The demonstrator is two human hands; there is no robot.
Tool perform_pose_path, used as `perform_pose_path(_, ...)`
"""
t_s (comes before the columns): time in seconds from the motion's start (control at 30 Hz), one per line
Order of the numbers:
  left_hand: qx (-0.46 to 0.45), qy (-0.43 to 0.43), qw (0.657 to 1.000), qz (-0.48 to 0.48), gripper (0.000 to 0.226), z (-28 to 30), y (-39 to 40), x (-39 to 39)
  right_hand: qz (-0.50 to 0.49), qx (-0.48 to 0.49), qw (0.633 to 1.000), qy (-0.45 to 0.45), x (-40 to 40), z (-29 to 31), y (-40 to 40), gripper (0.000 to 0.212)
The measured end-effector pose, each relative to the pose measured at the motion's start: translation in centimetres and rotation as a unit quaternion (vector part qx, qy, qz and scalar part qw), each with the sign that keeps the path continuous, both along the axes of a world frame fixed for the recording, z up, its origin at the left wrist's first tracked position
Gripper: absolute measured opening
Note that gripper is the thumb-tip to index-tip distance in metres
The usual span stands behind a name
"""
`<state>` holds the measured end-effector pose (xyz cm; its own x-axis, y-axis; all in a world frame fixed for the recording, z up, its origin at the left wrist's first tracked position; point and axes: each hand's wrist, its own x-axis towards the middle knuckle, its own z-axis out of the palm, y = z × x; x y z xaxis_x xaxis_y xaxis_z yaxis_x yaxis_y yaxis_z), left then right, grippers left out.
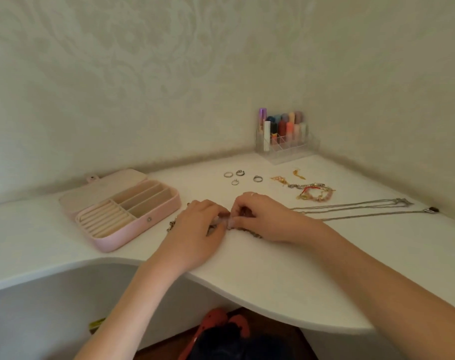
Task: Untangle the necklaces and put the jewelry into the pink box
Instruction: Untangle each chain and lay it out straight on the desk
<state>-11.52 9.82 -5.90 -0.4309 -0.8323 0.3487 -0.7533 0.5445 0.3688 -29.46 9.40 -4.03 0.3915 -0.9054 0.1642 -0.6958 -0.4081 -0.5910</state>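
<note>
Pinching a dark, knotted chain [256, 234] just right of the open pink box [133, 224], left hand [198, 224] and right hand [260, 216] both grip it with curled fingers.

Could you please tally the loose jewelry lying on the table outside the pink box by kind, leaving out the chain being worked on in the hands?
Rings: 4, the first, then
Gold earrings: 2, and
Long silver necklaces: 2, and
Bracelet heap: 1 pile; separate pieces cannot be told
Total: 9
</note>
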Motion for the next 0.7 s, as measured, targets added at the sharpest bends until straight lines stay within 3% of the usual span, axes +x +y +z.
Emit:
perform_pose_path(0.1,0.018,0.035,0.999,-0.026,0.007,0.0,0.0,0.1,-0.028,0.038,0.988,-0.148,0.3,0.5,-0.1,0.013)
perform_pose_path(0.27,0.055,0.113,0.992,-0.025,0.012,0.3,0.5,0.4,-0.011,0.099,0.949,-0.299,0.6,0.9,0.1,0.014)
perform_pose_path(0.4,0.043,0.283,0.958,0.023,0.022,0.9,1.1,0.7,-0.028,0.128,0.912,-0.388,0.1,1.2,0.0,0.015)
perform_pose_path(0.5,0.044,0.418,0.907,0.041,0.026,1.0,1.0,1.0,-0.029,0.132,0.917,-0.376,-0.2,1.3,-0.1,0.016)
perform_pose_path(0.57,0.063,0.450,0.890,0.041,0.029,1.1,0.8,1.1,-0.026,0.118,0.932,-0.342,-0.2,1.2,0.0,0.010)
perform_pose_path(0.7,0.127,0.538,0.833,0.021,0.029,1.4,0.5,1.4,-0.041,0.045,0.982,-0.180,-0.6,0.9,0.1,0.008)
